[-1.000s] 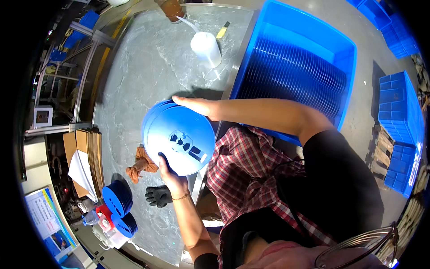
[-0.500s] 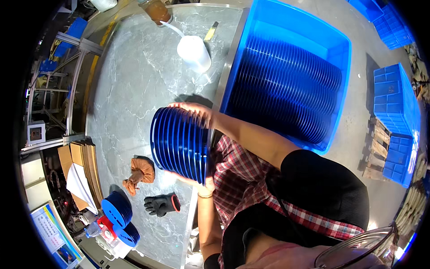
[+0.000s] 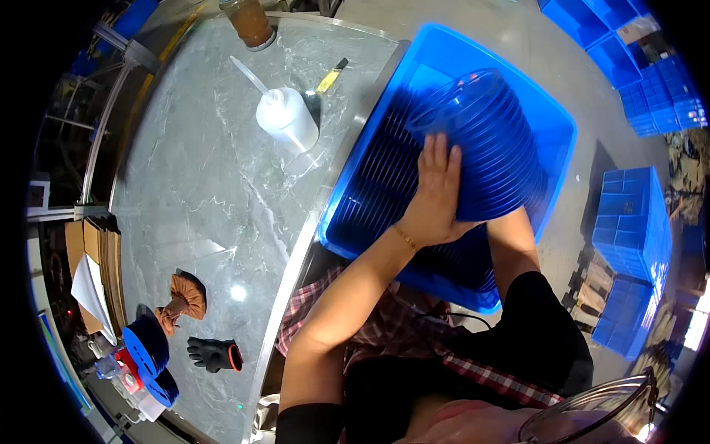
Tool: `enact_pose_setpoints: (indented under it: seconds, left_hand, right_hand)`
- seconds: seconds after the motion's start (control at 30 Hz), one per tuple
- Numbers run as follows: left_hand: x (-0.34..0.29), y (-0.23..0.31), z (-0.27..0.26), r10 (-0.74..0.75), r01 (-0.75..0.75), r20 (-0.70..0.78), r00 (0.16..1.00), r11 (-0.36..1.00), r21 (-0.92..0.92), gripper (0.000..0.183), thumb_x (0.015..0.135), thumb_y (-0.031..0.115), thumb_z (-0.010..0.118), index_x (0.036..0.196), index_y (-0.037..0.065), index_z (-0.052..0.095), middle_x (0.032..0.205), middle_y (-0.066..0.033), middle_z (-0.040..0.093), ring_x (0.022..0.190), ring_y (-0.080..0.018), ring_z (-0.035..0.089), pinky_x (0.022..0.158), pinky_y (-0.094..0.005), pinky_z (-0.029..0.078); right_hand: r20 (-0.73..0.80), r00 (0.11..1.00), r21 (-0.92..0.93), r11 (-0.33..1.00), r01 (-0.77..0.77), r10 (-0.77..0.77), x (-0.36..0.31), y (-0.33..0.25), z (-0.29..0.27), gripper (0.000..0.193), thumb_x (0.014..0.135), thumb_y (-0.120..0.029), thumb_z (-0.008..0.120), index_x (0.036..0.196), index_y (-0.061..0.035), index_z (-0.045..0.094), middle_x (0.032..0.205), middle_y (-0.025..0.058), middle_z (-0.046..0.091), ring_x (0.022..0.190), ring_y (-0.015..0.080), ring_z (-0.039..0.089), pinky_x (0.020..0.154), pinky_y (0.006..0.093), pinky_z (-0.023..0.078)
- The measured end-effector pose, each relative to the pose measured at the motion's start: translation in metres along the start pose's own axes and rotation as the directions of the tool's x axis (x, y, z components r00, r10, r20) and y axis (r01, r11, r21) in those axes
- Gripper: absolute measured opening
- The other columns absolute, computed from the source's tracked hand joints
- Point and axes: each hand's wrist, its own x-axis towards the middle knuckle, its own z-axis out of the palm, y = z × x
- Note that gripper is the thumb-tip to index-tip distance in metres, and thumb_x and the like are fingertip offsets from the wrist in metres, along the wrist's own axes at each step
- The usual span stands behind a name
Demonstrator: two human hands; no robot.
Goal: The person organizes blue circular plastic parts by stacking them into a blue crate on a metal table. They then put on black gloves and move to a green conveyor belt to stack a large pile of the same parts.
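Observation:
A curved stack of thin blue round discs (image 3: pixel 495 148) is in my two hands, over the blue plastic crate (image 3: pixel 427 38). My left hand (image 3: pixel 435 196) presses along its near left side, fingers stretched up together against the disc edges. My right hand (image 3: pixel 510 222) grips the stack's near right end; its fingers are hidden by the discs. Beneath and to the left, rows of dark blue discs (image 3: pixel 377 166) stand on edge in the crate. The upper end of the held stack is blurred.
On the grey marbled table (image 3: pixel 200 148) are a white squeeze bottle (image 3: pixel 287 122), a yellow cutter knife (image 3: pixel 331 75), a cup of brown drink (image 3: pixel 248 24), a brown cloth (image 3: pixel 181 302) and a black glove (image 3: pixel 213 354). Blue discs (image 3: pixel 144 348) sit at its near-left edge. More blue crates (image 3: pixel 627 251) stand at right.
Both hands have carried the stack of blue discs from above the table rightward, over the crate. The view has shifted, and the stack has turned in my hands.

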Motion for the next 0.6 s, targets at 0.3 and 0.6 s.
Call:
enact_pose_setpoints:
  seconds: [0.3,0.6]
  left_hand:
    - [0.080,-0.086,0.037,-0.073,0.074,-0.067,0.995,0.997,0.011,0.120,0.070,0.051,0.074,0.143,-0.008,0.000,0.145,-0.0397,-0.005,0.134,-0.0586,-0.004,0.107,-0.0643,0.008]
    - [0.083,-0.124,0.065,-0.119,0.124,-0.145,0.982,0.992,0.029,0.128,0.067,0.056,0.074,0.144,-0.004,-0.008,0.147,-0.0360,-0.011,0.136,-0.0550,-0.009,0.106,-0.0647,0.009]
  right_hand:
    - [-0.157,0.987,-0.109,0.993,-0.045,0.027,0.192,0.005,-0.052,0.031,0.094,-0.023,0.051,0.116,-0.0010,0.052,0.112,0.0106,0.057,0.108,0.0206,0.054,0.093,0.0297,0.044]
    - [-0.150,0.986,-0.085,0.992,-0.091,0.077,0.252,0.037,-0.074,0.029,0.094,-0.026,0.051,0.108,-0.0011,0.055,0.104,0.0093,0.060,0.103,0.0202,0.056,0.089,0.0292,0.045]
